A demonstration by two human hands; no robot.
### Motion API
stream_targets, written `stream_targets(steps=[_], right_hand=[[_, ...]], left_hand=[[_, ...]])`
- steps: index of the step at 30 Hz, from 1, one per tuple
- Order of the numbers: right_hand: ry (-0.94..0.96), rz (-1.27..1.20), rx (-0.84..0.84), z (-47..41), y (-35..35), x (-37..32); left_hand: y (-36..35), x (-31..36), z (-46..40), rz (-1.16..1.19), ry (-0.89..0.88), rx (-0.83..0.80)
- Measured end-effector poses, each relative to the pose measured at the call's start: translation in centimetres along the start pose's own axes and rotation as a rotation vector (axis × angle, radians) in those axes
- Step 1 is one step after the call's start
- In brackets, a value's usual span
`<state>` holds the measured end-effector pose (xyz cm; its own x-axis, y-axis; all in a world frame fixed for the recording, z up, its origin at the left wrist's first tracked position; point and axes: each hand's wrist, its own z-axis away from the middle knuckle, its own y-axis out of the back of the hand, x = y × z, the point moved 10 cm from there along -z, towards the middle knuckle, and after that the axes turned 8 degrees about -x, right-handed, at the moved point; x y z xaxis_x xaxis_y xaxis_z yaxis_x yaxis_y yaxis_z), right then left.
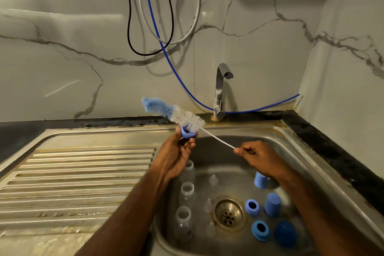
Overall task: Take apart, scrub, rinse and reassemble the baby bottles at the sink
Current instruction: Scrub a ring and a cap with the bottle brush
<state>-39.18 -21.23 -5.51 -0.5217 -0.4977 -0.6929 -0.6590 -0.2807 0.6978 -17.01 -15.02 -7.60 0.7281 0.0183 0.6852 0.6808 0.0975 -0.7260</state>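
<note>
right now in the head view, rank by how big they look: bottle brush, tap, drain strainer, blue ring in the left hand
1. bottle brush
2. tap
3. drain strainer; it sits nearer the camera, so its place against the tap is unsure
4. blue ring, held by the left hand

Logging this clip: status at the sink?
Left hand grips blue collar; right hand pinches brush handle. Brush through collar. Bottles wait in sink. Nothing blocking.
</note>
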Motion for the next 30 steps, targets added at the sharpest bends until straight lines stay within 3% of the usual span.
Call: stream_targets(steps=[2,8,13,18,24,30], right_hand=[[0.015,0.034,0.037,0.1,-0.3,-0.6],[-0.016,-0.009,-0.098,-0.1,-1.1,0.0],[0.004,0.061,0.036,0.1,-0.6,-0.7],[-0.002,0.003,-0.128,-0.2,-1.7,-0.2],[-0.004,0.059,0.063,-0.2,0.0,0.3],[-0.013,-0.004,-0.092,-0.3,-1.1,0.2]], left_hand=[[-0.6,-0.8,0.1,-0.059,0.025,-0.016],[0.6,0.7,-0.3,0.034,-0.044,0.054],[-0.6,-1.1,0.0,-0.036,0.026,0.014],[0.8,0.2,-0.4,0.06,-0.027,0.078],[0.1,-1.3,-0.2,-0.054,0.068,0.027],[0.8,-0.1,-0.4,0.092,-0.021,0.066]])
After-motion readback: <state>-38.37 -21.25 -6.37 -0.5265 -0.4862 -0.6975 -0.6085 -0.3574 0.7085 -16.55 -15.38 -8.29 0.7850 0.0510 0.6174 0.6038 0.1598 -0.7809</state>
